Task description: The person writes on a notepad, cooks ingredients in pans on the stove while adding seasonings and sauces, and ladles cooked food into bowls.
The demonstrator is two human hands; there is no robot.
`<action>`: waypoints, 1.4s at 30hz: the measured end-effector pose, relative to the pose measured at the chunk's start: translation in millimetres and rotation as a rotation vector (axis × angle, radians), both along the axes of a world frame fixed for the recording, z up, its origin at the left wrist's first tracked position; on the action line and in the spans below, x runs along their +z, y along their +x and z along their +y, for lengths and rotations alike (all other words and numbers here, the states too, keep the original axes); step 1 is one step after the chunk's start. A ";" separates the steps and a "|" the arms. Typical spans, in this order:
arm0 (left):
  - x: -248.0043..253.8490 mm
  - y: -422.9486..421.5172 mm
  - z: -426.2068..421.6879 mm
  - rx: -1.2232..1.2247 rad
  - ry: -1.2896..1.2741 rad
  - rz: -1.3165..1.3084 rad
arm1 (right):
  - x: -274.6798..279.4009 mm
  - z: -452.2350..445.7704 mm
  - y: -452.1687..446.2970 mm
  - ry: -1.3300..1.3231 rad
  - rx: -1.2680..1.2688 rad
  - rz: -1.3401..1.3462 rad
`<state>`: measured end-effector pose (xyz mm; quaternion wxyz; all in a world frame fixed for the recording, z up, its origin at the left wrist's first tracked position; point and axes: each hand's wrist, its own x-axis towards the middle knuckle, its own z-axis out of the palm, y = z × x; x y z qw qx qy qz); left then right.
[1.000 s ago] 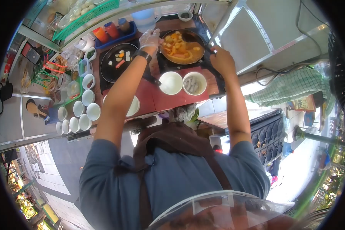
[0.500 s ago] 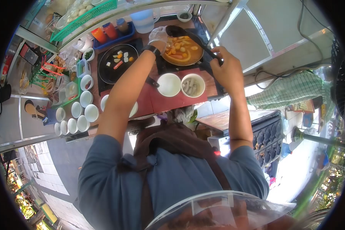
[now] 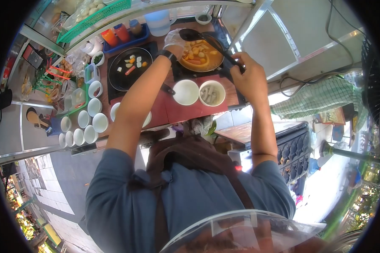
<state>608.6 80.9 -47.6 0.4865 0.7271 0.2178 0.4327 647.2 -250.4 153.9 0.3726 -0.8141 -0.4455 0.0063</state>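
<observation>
My right hand [image 3: 249,69] is closed round the handle of a black ladle [image 3: 191,35], whose bowl hangs over the upper left rim of a pan of orange soup [image 3: 209,55] with food pieces in it. At that pan's left edge is my left hand [image 3: 174,41], in a clear plastic glove; its fingers are near the ladle's bowl, and what they hold, if anything, is too small to tell. Left of my left forearm, a black pan [image 3: 120,80] carries several small food pieces. Below the soup pan stand a white bowl [image 3: 185,92] and a bowl with greyish pieces [image 3: 212,93].
Several white cups [image 3: 100,122] stand at the counter's left. Behind them are a blue tray [image 3: 126,44] with sauce bottles, a water jug [image 3: 158,23] and a green basket [image 3: 93,21]. A small bowl [image 3: 203,18] sits at the back. A metal-framed panel [image 3: 268,36] rises at right.
The ladle has been lifted from the soup to the pan's upper left rim. My right hand has moved slightly down and right. My left hand has shifted right and down, nearer the ladle.
</observation>
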 end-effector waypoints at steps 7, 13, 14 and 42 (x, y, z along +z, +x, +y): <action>66.1 -22.3 -35.8 0.125 -0.105 0.540 | 6.6 -6.0 -8.4 0.019 -0.014 0.042; 56.7 -38.9 -33.4 -0.127 -0.569 0.016 | -47.0 -10.1 24.7 0.014 -0.056 0.116; 62.5 -46.2 -36.9 -0.123 -0.567 0.010 | -76.9 -9.2 39.0 -0.030 -0.063 0.015; 178.4 -289.7 -189.3 -0.665 -0.407 0.159 | 109.8 -139.5 -237.4 1.128 1.151 0.028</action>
